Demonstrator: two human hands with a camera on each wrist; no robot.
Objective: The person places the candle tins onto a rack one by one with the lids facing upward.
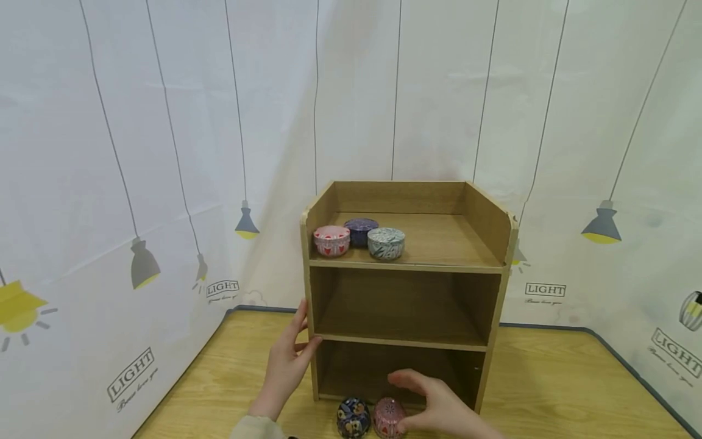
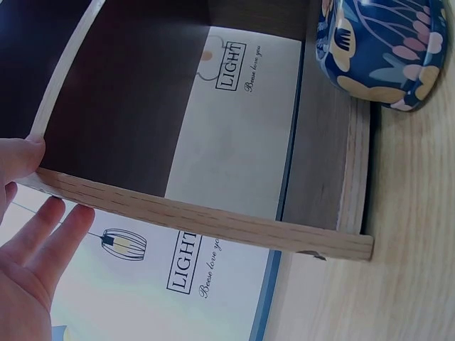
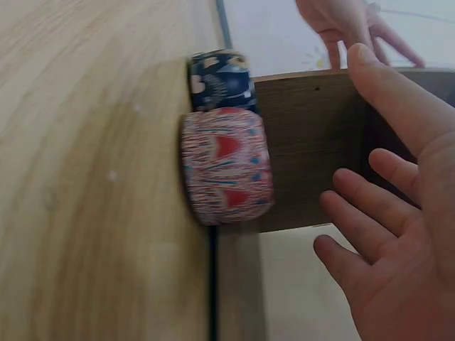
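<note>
A wooden three-tier shelf (image 1: 403,342) stands on the table. My left hand (image 1: 289,355) grips its left side board, thumb at the front edge and fingers along the outer face; the left wrist view shows this hand (image 2: 32,241) too. In front of the bottom tier sit two round tins: a dark blue patterned one (image 1: 353,418) and a pink one with red hearts (image 1: 389,417). Over the pink tin hovers my right hand (image 1: 436,405), thumb and fingers spread. In the right wrist view a gap separates the pink tin (image 3: 227,167) from that hand (image 3: 398,213).
On the top tier's left side, three tins stand close together: pink with hearts (image 1: 331,241), purple (image 1: 361,232) and pale green leaf-patterned (image 1: 386,244). White sheets printed with lamps (image 1: 362,91) surround the wood-grain table (image 1: 559,378) at the back and sides.
</note>
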